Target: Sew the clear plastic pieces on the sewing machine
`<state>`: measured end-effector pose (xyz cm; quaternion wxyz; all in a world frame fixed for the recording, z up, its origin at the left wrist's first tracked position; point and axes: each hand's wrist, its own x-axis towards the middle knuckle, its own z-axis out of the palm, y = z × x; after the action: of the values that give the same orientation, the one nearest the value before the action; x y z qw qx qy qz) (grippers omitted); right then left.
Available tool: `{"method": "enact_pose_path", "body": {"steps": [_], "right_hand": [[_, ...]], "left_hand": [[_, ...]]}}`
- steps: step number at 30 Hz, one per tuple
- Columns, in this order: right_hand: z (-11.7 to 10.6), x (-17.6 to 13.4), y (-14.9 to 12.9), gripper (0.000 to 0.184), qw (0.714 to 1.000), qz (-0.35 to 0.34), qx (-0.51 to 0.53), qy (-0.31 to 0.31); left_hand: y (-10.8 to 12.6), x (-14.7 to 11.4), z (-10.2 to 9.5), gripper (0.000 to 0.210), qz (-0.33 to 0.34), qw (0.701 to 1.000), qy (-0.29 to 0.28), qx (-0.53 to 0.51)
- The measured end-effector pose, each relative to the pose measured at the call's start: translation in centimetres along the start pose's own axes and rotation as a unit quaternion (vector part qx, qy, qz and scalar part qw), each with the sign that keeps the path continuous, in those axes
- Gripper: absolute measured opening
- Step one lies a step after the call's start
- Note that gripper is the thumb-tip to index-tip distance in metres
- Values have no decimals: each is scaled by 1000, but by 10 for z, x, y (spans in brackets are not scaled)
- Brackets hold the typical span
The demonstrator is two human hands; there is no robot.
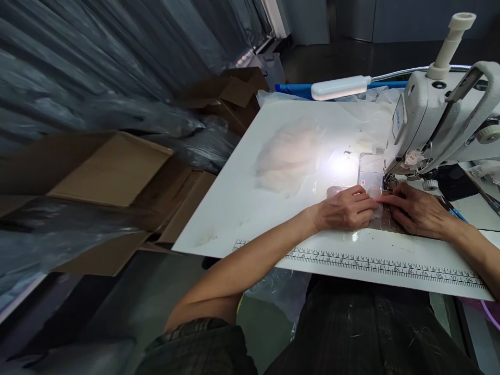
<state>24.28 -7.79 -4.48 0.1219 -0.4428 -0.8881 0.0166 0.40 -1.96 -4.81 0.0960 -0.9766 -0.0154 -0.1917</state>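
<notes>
In the head view my left hand [349,209] lies just in front of the sewing machine's needle area, fingers curled on a small piece of thin, sheer white fabric [375,212]. My right hand [417,211] comes from the other side, its thumb and fingers pinched together at the same fabric. The fingertips of both hands nearly meet. Right behind them stands the presser foot [387,181] of a white sewing machine [424,112]. My fingers hide much of the fabric, and its full outline is hard to make out.
A white sewing table [219,219] carries a printed ruler [351,263] along its front edge. A pale sheer fabric pile [287,156] lies left of the machine. A lamp [340,87] reaches over the back. Open cardboard boxes [113,166] and plastic wrapping stand at the left.
</notes>
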Motion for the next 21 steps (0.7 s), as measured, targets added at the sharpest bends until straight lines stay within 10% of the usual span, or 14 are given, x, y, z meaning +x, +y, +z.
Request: {"method": "enact_pose_path", "body": {"steps": [21], "right_hand": [[-1, -10, -3, 37, 998, -18, 39, 48]], "left_hand": [[-8, -8, 8, 21, -4, 997, 65, -29]]}}
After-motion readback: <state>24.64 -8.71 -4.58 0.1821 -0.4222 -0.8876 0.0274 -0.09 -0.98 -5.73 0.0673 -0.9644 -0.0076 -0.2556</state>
